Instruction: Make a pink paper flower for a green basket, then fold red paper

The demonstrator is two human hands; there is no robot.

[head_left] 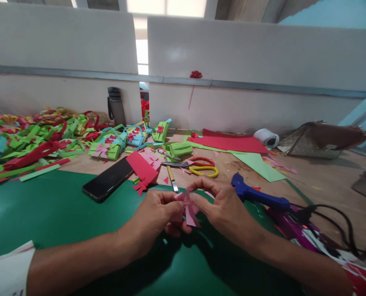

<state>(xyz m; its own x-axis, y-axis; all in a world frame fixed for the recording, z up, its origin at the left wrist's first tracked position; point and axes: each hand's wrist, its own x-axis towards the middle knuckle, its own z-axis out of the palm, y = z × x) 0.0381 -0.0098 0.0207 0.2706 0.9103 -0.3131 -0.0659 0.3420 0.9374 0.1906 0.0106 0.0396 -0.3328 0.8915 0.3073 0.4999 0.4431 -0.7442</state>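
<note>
A small pink paper bow [191,213] is held up between both hands over the green mat [56,218]. My left hand [158,213] pinches its left side, with fingers curled beneath it. On the other side, my right hand [215,201] grips the bow's upper part between thumb and forefinger. Just beyond the hands lie a yellow craft knife [172,179] and scissors [203,166] with red and yellow handles. A blue glue gun [259,193] rests to the right of my right hand. A red paper piece [142,166] lies beyond my left hand.
A black phone [109,179] lies left of the hands. Small green paper bags [105,150] and heaped paper strips [44,142] fill the back left, near a dark bottle [116,107]. Red sheets [232,142], a white roll [265,137] and a handbag [318,139] sit back right.
</note>
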